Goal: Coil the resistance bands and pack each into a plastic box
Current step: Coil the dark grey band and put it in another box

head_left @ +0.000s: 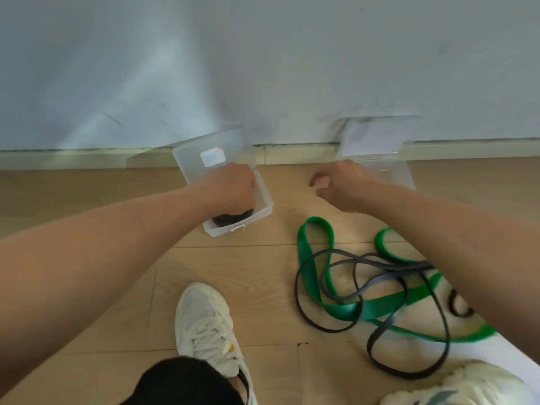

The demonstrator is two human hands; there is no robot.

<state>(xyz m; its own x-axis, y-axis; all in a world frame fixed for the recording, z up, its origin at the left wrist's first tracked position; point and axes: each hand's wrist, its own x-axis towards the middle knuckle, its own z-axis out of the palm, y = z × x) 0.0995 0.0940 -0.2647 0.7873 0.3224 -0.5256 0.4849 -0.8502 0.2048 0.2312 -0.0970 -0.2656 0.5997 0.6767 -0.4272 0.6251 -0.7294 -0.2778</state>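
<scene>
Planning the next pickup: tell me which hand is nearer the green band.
Right. The right hand hovers open just above and beyond the green band, not touching it. The left hand is farther left, pressing a dark coil into the left box.

Setting reads to me as an indoor room, likely a home or a plain exercise space; I cannot tell which. Evidence: light wood-look plank floor (pixel 233 264) with visible seams, pale scuffed painted wall (pixel 263 68), low baseboard (pixel 87 157) along their join. The person works low on the floor in white lace-up sneakers (pixel 210 325). Loose resistance bands (pixel 365 287) and clear plastic boxes (pixel 263 206) lie directly on the planks by the wall.
</scene>
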